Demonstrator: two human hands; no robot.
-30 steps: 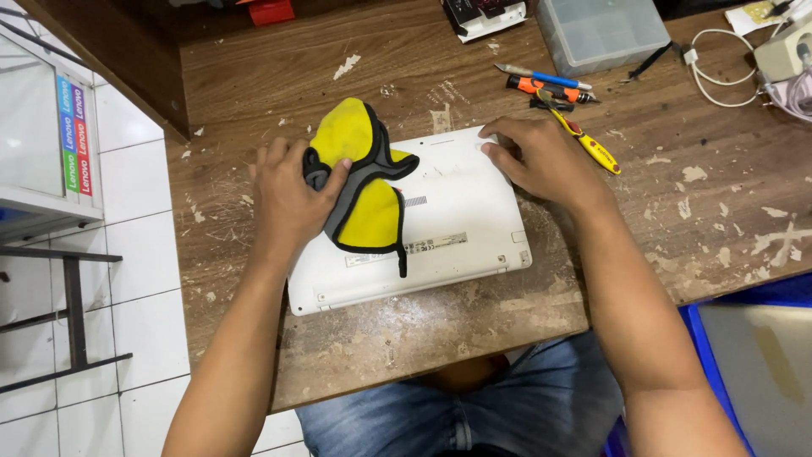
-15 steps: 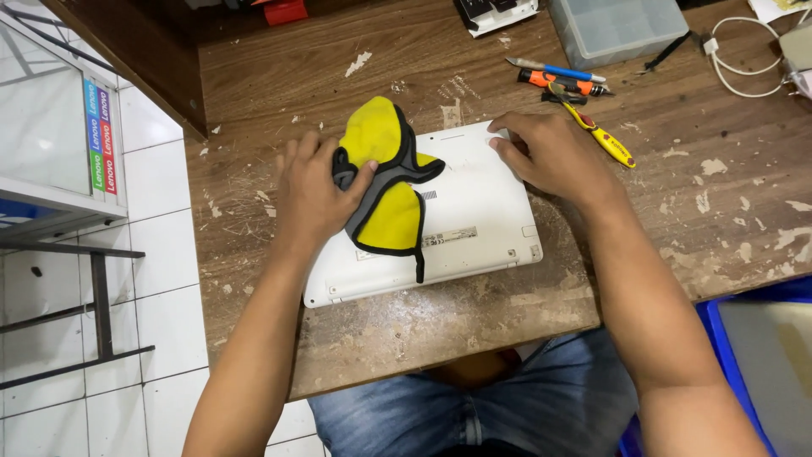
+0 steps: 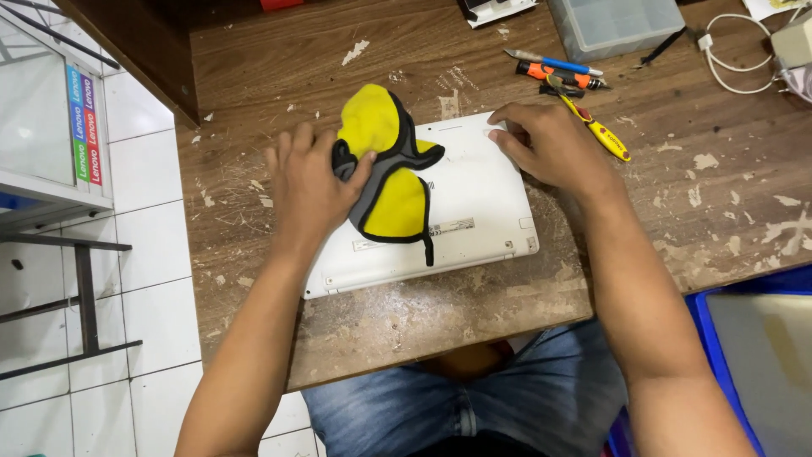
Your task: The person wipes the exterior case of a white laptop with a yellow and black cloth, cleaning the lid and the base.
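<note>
A white laptop (image 3: pixel 482 207) lies bottom-side up on a worn wooden table (image 3: pixel 423 313). A yellow cloth with dark grey edging (image 3: pixel 385 173) is bunched on the laptop's left part. My left hand (image 3: pixel 309 190) presses on the cloth's left side, thumb pinching its edge. My right hand (image 3: pixel 550 148) rests flat on the laptop's far right corner, fingers spread and holding the case down.
Screwdrivers with orange and yellow handles (image 3: pixel 584 101) lie behind the right hand. A clear plastic box (image 3: pixel 613 25) and a white cable (image 3: pixel 736 59) sit at the back right. A blue bin (image 3: pixel 753 355) stands at the lower right. White shelving (image 3: pixel 42 127) is on the left.
The cloth and my left hand have shifted slightly across the laptop's left part. My right hand stays on the far corner.
</note>
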